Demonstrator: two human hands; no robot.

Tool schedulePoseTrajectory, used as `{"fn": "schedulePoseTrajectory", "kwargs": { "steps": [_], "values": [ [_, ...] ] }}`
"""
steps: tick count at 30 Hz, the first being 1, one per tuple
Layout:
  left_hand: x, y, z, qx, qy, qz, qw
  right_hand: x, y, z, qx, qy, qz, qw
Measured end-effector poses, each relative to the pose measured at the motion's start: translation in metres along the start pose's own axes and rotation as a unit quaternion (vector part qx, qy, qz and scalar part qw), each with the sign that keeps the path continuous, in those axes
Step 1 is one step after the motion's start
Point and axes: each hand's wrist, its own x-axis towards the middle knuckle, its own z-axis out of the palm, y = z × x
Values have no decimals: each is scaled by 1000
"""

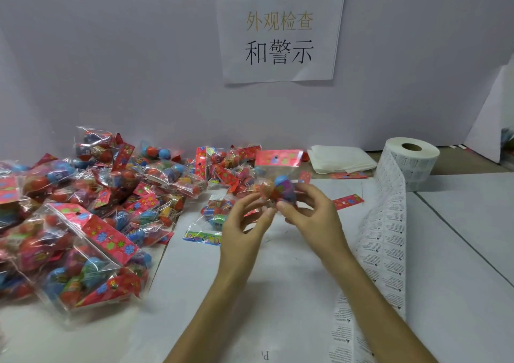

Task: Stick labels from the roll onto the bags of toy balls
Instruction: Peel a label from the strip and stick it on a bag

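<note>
Both hands hold one clear bag of toy balls [278,179] upright above the table, its red flowered header card on top. My left hand [244,223] grips the bag's lower left side. My right hand [308,209] pinches its lower right side with curled fingers. The label roll [409,159] stands at the right, and its unrolled strip of labels [386,240] runs toward me along the table. A large heap of bagged toy balls [91,212] covers the table's left side.
One bag with a green-blue header [211,223] lies just left of my hands. Loose red header cards [347,201] lie beyond my right hand. A stack of white sheets [339,158] sits by the back wall, under a paper sign [279,31].
</note>
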Motion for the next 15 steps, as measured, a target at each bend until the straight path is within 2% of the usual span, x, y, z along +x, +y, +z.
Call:
{"fn": "schedulePoseTrajectory", "kwargs": {
  "steps": [2,4,7,10,13,15],
  "values": [
    [0,3,4,-26,-37,-18,999,-2,-1,2,-19,-68,-24,997],
    [1,4,2,-46,-22,-38,998,-3,-2,3,-43,-98,-33,994],
    [5,5,-6,-72,-1,-72,995,-3,-3,2,-64,-55,-57,995],
    [5,8,-7,-107,-41,-114,987,0,-2,-4,-70,5,-51,996],
    [3,13,-4,-141,-86,-144,976,4,-3,-8,-42,-23,33,998],
    [3,12,-4,-161,-95,-152,971,4,-3,-9,-26,-43,51,997]
  ]
}}
